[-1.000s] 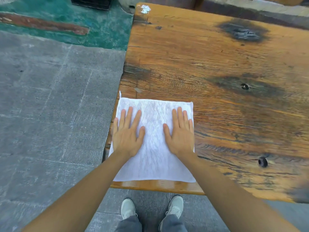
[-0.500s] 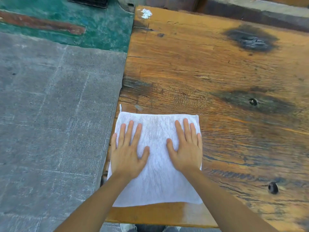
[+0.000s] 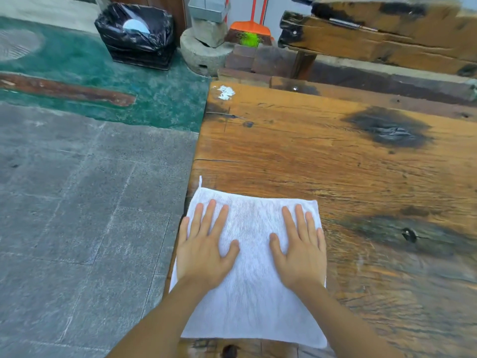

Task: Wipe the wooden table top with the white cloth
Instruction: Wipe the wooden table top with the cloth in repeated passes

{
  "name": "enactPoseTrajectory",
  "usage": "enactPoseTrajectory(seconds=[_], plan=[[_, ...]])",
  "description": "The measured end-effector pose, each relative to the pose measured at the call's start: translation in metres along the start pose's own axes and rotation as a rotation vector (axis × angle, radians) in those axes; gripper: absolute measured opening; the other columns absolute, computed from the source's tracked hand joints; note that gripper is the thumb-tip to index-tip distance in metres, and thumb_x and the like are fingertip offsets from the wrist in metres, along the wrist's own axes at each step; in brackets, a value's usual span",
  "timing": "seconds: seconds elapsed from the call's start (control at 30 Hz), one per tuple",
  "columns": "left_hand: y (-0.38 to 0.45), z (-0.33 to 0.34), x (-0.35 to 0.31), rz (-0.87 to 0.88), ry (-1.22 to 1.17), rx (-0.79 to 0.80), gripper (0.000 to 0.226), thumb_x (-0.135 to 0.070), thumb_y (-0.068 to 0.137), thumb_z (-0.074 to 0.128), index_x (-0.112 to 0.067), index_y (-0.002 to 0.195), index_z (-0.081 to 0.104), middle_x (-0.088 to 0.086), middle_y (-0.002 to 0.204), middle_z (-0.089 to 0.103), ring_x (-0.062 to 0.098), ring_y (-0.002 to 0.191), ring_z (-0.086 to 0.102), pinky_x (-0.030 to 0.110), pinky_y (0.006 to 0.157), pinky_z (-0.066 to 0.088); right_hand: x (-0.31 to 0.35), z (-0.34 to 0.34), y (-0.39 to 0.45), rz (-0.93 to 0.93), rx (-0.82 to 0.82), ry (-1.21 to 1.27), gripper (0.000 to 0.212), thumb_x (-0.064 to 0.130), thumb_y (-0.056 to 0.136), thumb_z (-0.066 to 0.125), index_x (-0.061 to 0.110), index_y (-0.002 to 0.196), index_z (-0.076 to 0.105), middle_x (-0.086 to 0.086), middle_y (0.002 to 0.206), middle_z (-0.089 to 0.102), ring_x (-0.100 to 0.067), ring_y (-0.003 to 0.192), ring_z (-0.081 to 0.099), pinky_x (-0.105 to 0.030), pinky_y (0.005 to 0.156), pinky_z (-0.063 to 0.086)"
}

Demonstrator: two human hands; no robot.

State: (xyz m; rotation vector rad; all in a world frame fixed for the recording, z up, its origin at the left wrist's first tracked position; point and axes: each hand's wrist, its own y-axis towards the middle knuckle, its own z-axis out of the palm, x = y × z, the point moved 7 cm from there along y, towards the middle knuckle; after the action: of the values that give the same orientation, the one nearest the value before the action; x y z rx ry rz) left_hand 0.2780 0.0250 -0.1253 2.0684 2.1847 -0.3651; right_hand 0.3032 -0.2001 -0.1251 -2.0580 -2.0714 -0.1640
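Both hands flat on cloth at table's left edge.

Bin (image 3: 135,34) at 11 o'clock, on the green floor (image 3: 160,91). Left hand (image 3: 204,251) open, palm down on the cloth (image 3: 251,270) at 6 o'clock; cloth spread on the table (image 3: 322,161), touching its left edge. Right hand (image 3: 300,254) open, flat on the cloth's right side. Broom (image 3: 250,28) at 12 o'clock.
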Motion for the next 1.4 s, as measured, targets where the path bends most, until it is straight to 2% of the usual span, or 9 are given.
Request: enactPoseTrajectory(seconds=[0.23, 0.47, 0.57, 0.7, 0.83, 1.13, 1.4], plan=[[0.067, -0.002, -0.002, 0.007, 0.014, 0.003, 0.079, -0.067, 0.090, 0.013, -0.040, 0.160, -0.012, -0.009, 0.169, -0.018, 0.017, 0.156, -0.020, 0.046, 0.127, -0.001, 0.002, -0.003, 0.069, -0.009, 0.017, -0.025, 0.071, 0.065, 0.098, 0.016, 0.041, 0.163, 0.000, 0.014, 0.171, -0.014, -0.009, 0.156, -0.019, -0.040, 0.128, -0.004], [0.140, -0.008, -0.009, 0.048, 0.020, -0.061, 0.078, -0.065, 0.092, 0.017, -0.036, 0.162, -0.001, -0.007, 0.171, -0.010, 0.020, 0.158, -0.013, 0.049, 0.127, 0.002, 0.002, -0.007, 0.139, -0.005, -0.023, -0.019, 0.073, 0.068, 0.095, 0.011, 0.042, 0.162, 0.001, 0.014, 0.171, -0.014, -0.009, 0.156, -0.018, -0.040, 0.128, -0.005], [0.174, -0.010, -0.011, 0.061, 0.034, -0.071, 0.077, -0.065, 0.093, 0.013, -0.036, 0.162, -0.004, -0.007, 0.171, -0.011, 0.020, 0.158, -0.014, 0.049, 0.127, 0.001, 0.003, -0.009, 0.179, 0.004, -0.029, -0.031, 0.073, 0.068, 0.095, 0.011, 0.043, 0.162, 0.000, 0.013, 0.171, -0.014, -0.010, 0.156, -0.018, -0.039, 0.128, -0.007], [0.226, -0.015, -0.015, 0.059, 0.066, -0.063, 0.078, -0.066, 0.090, 0.006, -0.036, 0.161, -0.012, -0.007, 0.170, -0.018, 0.020, 0.156, -0.020, 0.049, 0.127, -0.002, 0.002, -0.014, 0.226, 0.010, -0.053, -0.030, 0.070, 0.064, 0.099, 0.022, 0.042, 0.163, 0.003, 0.011, 0.172, -0.011, -0.011, 0.157, -0.015, -0.041, 0.128, -0.005], [0.278, -0.021, -0.020, 0.062, 0.066, -0.066, 0.081, -0.066, 0.089, 0.012, -0.036, 0.162, -0.007, -0.007, 0.171, -0.013, 0.020, 0.157, -0.017, 0.049, 0.127, -0.002, 0.003, -0.018, 0.267, 0.013, -0.065, -0.017, 0.069, 0.064, 0.100, 0.022, 0.042, 0.163, 0.002, 0.011, 0.172, -0.009, -0.011, 0.157, -0.015, -0.042, 0.128, -0.005], [0.353, -0.028, -0.025, 0.052, 0.066, -0.077, 0.084, -0.069, 0.083, 0.004, -0.039, 0.161, -0.007, -0.009, 0.171, -0.014, 0.017, 0.157, -0.019, 0.049, 0.127, -0.003, 0.003, -0.026, 0.342, 0.002, -0.061, -0.028, 0.070, 0.064, 0.100, 0.020, 0.040, 0.163, 0.001, 0.009, 0.172, -0.011, -0.013, 0.158, -0.015, -0.043, 0.128, -0.004], [0.414, -0.038, -0.028, 0.040, 0.057, -0.100, 0.084, -0.071, 0.084, 0.010, -0.041, 0.161, 0.002, -0.009, 0.172, -0.003, 0.018, 0.158, -0.010, 0.050, 0.127, -0.002, 0.005, -0.032, 0.409, -0.011, -0.046, -0.047, 0.071, 0.066, 0.098, 0.017, 0.039, 0.163, 0.006, 0.006, 0.173, -0.004, -0.017, 0.159, -0.008, -0.044, 0.128, -0.005]])
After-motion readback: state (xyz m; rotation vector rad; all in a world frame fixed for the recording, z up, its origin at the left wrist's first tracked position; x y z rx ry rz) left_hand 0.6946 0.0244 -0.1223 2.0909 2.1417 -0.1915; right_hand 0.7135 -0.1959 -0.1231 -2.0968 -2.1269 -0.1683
